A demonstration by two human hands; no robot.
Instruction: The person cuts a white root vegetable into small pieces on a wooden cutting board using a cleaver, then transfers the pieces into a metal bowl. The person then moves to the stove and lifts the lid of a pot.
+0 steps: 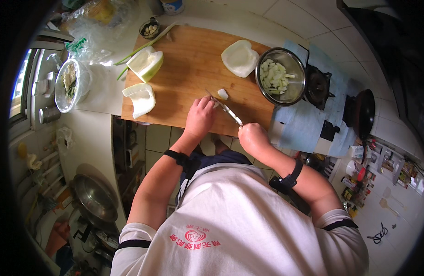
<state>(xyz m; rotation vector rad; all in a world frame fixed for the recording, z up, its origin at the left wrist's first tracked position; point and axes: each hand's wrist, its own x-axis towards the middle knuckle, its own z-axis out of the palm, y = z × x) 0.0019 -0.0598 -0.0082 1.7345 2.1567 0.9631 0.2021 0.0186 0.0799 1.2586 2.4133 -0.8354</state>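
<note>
My right hand (254, 138) is closed round the handle of a kitchen knife (229, 111), whose blade slants up and left over the front of a wooden cutting board (194, 69). Beside the blade, my left hand (201, 112) holds a small pale piece of melon (216, 104), mostly hidden by the fingers. Just beyond the knife lies a loose white chunk (223, 94). Two hollowed, green-skinned pieces, one upper (146, 63) and one lower (140, 100), rest on the board's left side. Another hollowed piece (239, 58) sits near a steel bowl (299, 90) containing cut pieces (275, 76).
Green scallions (143, 45) cross the board's upper left corner near a small bowl of garlic cloves (151, 29). A lined scrap bin (71, 86) stands left. To the right are a gas burner (318, 86) and a black frying pan (365, 114).
</note>
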